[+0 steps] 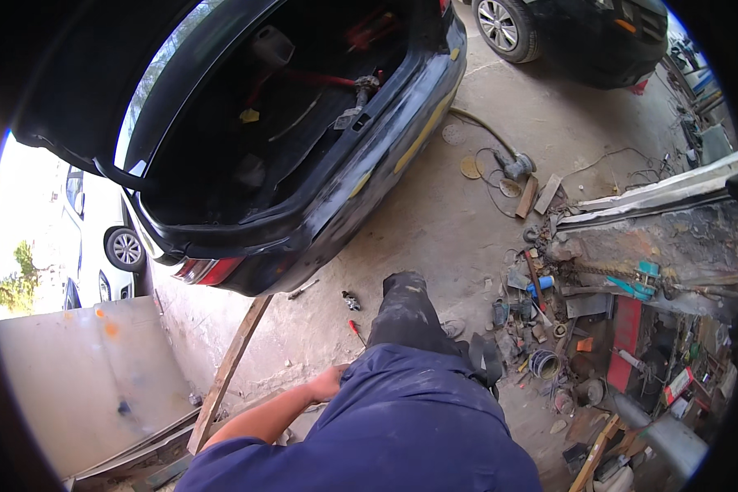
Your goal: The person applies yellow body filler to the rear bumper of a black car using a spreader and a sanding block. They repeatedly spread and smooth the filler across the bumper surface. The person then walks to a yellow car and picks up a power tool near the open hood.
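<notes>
My left hand [328, 383] hangs at my left side, against my dark blue shirt and thigh. Its fingers are tucked behind the cloth, so whether they grip anything is hidden. Just past it on the ground lies a screwdriver with a red handle [355, 328], with a small dark metal tool [351, 301] farther off. Out of sight is my right hand. Ahead of me stands a dark car with its boot raised; the rear bumper [402, 135] has sanded grey and yellow filler patches. Inside the boot lie a white plastic jug [272, 47] and a red-and-metal jack-like tool [357, 92].
A wooden plank [230, 373] leans toward the bumper at left, beside a large pale panel [90, 377]. At right, a corded sander [517, 166] lies near wood blocks. Tools, cans and scrap crowd a bench with a teal vise [641, 281]. Other cars stand behind.
</notes>
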{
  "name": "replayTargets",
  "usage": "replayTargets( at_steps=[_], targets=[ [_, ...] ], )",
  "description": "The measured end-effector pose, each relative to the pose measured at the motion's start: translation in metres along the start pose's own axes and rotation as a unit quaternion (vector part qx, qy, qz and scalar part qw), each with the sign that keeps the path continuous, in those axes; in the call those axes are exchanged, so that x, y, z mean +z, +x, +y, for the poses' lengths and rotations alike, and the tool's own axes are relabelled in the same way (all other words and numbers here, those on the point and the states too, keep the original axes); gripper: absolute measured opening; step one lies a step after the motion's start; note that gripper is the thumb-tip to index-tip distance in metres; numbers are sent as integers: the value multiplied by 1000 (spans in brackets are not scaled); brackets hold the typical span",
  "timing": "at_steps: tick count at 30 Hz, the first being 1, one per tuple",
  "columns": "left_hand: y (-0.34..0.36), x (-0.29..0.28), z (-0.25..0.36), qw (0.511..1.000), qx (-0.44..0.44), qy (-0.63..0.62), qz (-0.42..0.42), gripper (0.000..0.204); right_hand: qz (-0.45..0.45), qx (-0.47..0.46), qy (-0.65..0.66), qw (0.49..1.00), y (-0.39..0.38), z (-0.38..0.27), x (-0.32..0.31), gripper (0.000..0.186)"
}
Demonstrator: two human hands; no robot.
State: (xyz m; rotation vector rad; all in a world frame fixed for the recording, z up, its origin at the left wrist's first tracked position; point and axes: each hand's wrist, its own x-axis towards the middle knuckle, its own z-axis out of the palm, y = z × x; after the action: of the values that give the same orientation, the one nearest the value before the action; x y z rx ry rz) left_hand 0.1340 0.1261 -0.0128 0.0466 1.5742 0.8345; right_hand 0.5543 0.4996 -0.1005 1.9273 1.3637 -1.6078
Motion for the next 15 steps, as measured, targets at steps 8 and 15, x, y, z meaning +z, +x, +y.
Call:
replayTargets(
  at_steps=[8, 15],
  targets=[
    [13, -130, 97, 978, -46, -104, -174, 50, 9, 7, -2, 1000, -8, -71, 46, 29],
    [225, -338, 280, 971, 117, 41, 203, 28, -15, 23, -8, 1000, -35, -193, 118, 29]
  ],
)
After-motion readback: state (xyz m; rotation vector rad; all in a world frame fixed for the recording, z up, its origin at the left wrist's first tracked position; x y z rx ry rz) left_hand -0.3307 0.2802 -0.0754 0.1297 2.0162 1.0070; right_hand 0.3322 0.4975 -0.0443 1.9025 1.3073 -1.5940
